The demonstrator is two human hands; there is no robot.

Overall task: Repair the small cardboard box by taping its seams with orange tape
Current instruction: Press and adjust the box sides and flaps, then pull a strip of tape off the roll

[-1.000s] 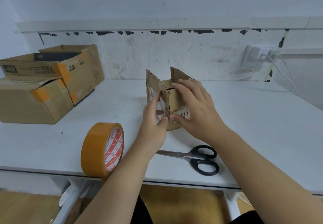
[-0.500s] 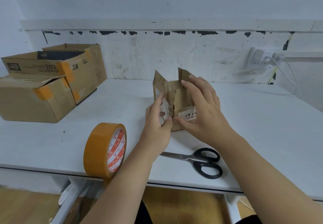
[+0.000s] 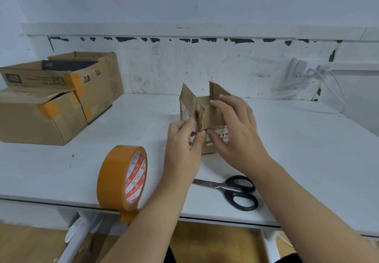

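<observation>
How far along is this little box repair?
Barely started. No orange tape shows on the small box, whose flaps stand open. Both hands hold it: left hand pinches its near corner, right hand steadies its side. The tape roll and scissors lie untouched on the table; all seams remain.

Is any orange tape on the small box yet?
No: the small box shows bare cardboard, and the tape roll stands untouched by the table edge.
</observation>
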